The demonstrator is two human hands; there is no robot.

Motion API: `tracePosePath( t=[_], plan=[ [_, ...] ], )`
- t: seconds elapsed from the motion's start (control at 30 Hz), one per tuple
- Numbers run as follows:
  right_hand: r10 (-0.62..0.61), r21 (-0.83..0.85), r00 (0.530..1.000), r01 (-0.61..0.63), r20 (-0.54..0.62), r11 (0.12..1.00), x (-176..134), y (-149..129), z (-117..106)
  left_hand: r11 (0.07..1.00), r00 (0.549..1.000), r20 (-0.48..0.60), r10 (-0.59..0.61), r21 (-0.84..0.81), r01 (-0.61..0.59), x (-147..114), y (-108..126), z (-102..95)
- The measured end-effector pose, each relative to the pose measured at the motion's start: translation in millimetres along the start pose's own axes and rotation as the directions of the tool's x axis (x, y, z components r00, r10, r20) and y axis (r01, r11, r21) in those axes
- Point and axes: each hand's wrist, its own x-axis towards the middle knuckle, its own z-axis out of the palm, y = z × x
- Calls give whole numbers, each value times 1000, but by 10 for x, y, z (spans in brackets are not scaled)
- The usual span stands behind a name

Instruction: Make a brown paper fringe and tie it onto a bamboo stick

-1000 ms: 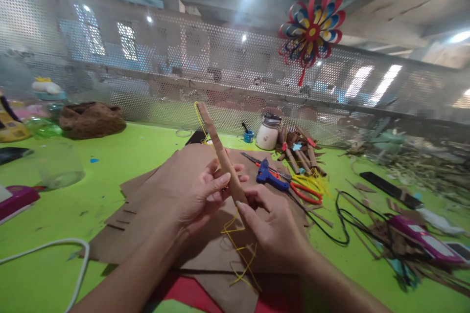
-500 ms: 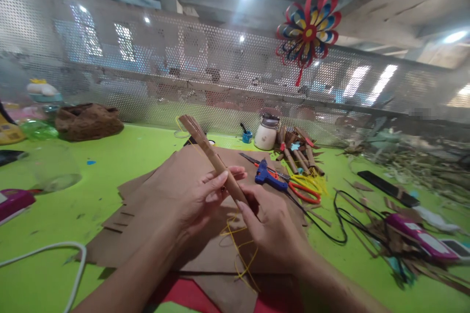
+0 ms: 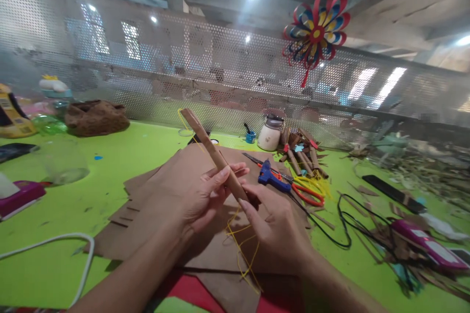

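Both hands hold a narrow roll of brown paper [image 3: 210, 147], tilted with its far end up and to the left. My left hand [image 3: 207, 193] pinches it around the middle, thumb on top and the other fingers beneath. Closed on its lower end is my right hand [image 3: 273, 220], thumb and fingertips against the paper. Thin yellow string [image 3: 240, 249] hangs below the roll and trails over the sheets; a strand also shows beside the top end. Under the hands lies a stack of brown paper sheets [image 3: 157, 205].
Right of the hands lie a blue glue gun [image 3: 273, 177] and orange-handled scissors [image 3: 310, 194]. Behind them stand a white jar [image 3: 269, 136] and several paper rolls [image 3: 303, 156]. A black cable [image 3: 343, 234] loops rightward. At left are a clear container [image 3: 66, 164] and a white cord [image 3: 86, 264].
The whole view has shifted slightly, so the surroundings sit further right. The paper roll has turned a little about its length; both hands keep their hold.
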Motion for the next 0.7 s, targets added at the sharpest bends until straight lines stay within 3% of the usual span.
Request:
tracePosePath(
  t=[0.07,0.17,0.33,0.47,0.7],
  plan=[
    [46,19,999,-46,-4,999,-4,-3,18,1000,1000,-22,-1,-17,1,1,-10,10],
    [114,221,993,-117,26,968,-12,9,67,999,999,-49,-6,-48,3,-1,-25,23],
    [242,536,964,-262,108,803,4,78,160,992,998,-13,-66,-111,64,15,-42,-6],
    [304,588,945,-313,117,746,25,156,207,977,992,2,-125,-176,123,50,-87,-56],
    [272,590,955,-289,121,754,16,213,277,949,991,55,-124,-284,134,95,-67,-107]
  ],
)
